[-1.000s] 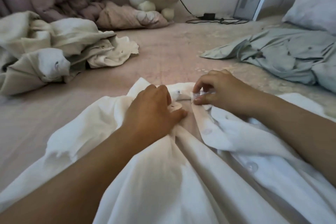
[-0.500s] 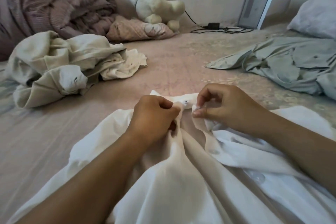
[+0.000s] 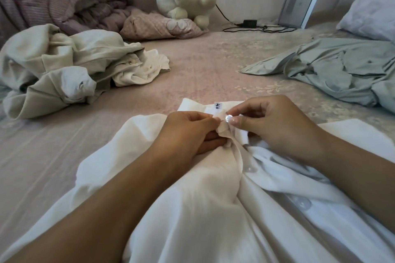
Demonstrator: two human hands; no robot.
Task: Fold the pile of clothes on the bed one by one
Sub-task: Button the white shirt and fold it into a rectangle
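The white shirt [image 3: 203, 209] lies spread on the bed [image 3: 203, 66] at six o'clock, collar away from the person; the left hand [image 3: 188, 132] pinches the placket edge by the collar, fingers curled on the cloth; the right hand [image 3: 271, 126] pinches the top button [image 3: 228, 118] between thumb and forefinger, at the meeting of the two edges. The step in hand looks like buttoning the collar before folding; next the button must go through its hole, which needs the cloth held taut. A crumpled beige pile [image 3: 70, 70] waits at ten o'clock; a grey-green garment [image 3: 342, 70] at two o'clock. No basket or other container shows.
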